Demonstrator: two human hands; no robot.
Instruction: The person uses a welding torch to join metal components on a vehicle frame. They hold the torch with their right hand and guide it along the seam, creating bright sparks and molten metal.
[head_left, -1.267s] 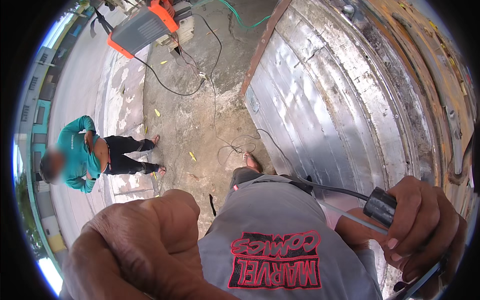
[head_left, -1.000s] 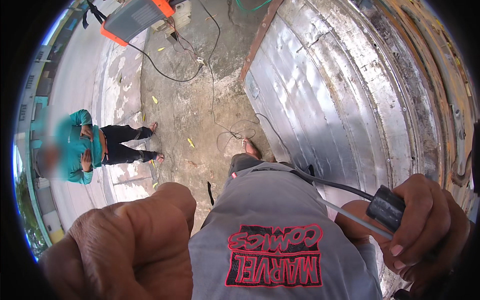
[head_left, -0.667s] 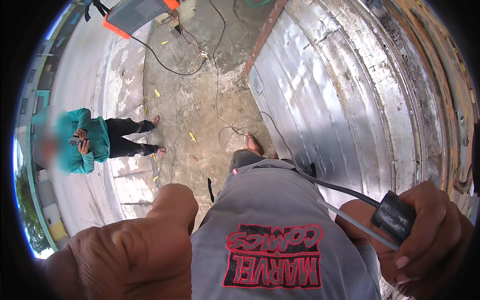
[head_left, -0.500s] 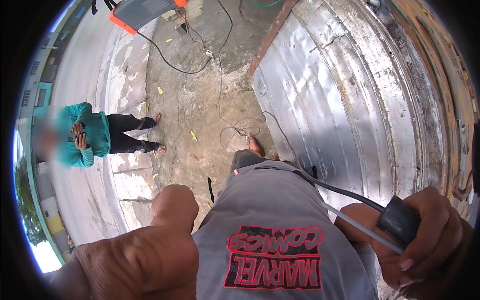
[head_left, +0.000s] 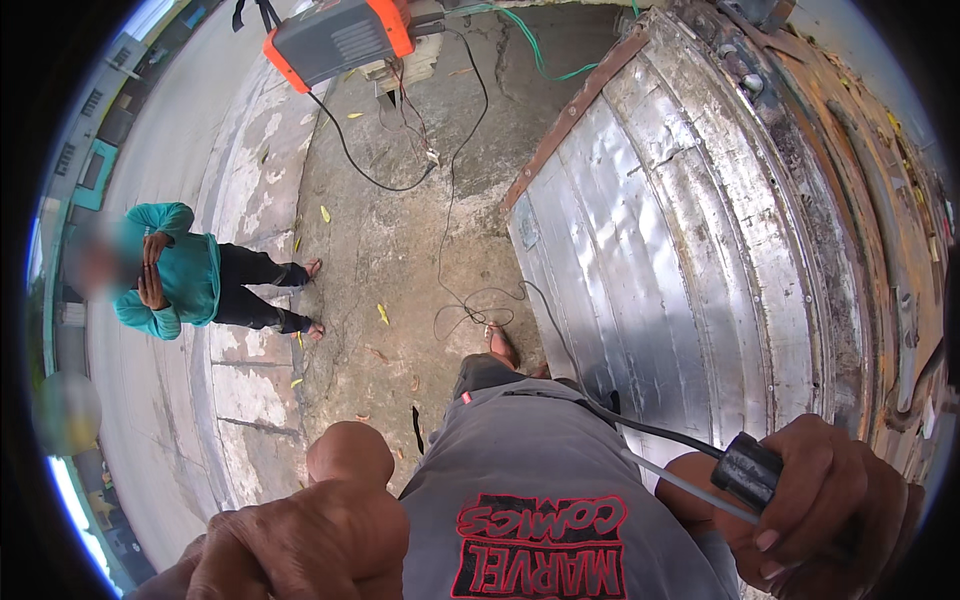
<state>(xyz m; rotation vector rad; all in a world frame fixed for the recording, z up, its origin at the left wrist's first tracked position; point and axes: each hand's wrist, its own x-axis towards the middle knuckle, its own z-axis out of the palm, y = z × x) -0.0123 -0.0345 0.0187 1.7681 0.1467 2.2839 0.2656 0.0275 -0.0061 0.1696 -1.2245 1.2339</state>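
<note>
My right hand (head_left: 825, 500), at the lower right, is closed around the black cylindrical handle (head_left: 748, 472) of what looks like a welding electrode holder. A black cable (head_left: 660, 432) runs from it across my lap. Beneath the handle a thin grey rod (head_left: 690, 487), like a welding electrode, passes into the same fingers. At the lower left, close up, my left hand (head_left: 300, 530) has its fingers folded; whatever they hold, if anything, is hidden. Between the hands is my grey shirt (head_left: 500, 440) with a red-outlined print.
An orange and grey welding machine (head_left: 340, 42) stands at the far left, its cables trailing over the concrete floor (head_left: 370, 270). Thin wire (head_left: 475, 312) lies coiled by my foot. Corrugated metal sheeting (head_left: 650, 230) rises on the right. A person in a teal top (head_left: 190, 270) stands at left.
My view has tilted up slightly, so more of the welding machine shows and both hands sit lower. The right hand keeps its hold on the handle and rod.
</note>
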